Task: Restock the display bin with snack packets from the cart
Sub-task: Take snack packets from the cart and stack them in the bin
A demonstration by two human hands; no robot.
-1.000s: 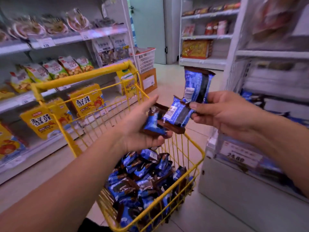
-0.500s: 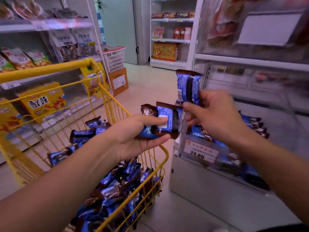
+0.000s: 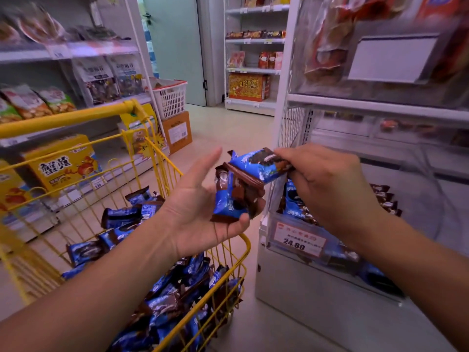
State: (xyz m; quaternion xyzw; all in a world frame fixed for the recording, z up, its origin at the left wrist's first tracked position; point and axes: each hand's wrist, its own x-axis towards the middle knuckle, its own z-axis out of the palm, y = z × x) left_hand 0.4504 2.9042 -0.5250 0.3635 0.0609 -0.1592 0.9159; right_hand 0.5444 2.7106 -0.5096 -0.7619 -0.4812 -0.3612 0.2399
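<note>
Half a second ago my right hand (image 3: 327, 189) held a packet upright; now I have tipped it flat, and I pinch this blue packet (image 3: 258, 162) by its end, level, just above the front edge of the display bin (image 3: 291, 237). My view has swung right too, so the bin and its price tag (image 3: 298, 238) sit closer to the middle. My left hand (image 3: 203, 207) has turned more palm-up, thumb raised away, fingers loosely cupped under a small stack of packets (image 3: 233, 196), which rests on the palm and fingers rather than being squeezed. I judge that I am feeding packets one by one from the left hand to the right, and that this one is about to go into the bin.

The packets are small, glossy blue wrappers with brown crimped ends, light and slippery by the look of them. The stack in my left hand leans unevenly, one packet standing on end, so it could slide off if I tilt the palm further. The bin already holds a layer of the same packets (image 3: 297, 207) behind its clear front. The yellow cart (image 3: 236, 252) below my left arm is heaped with many more, so most of the restocking lies ahead.
</note>
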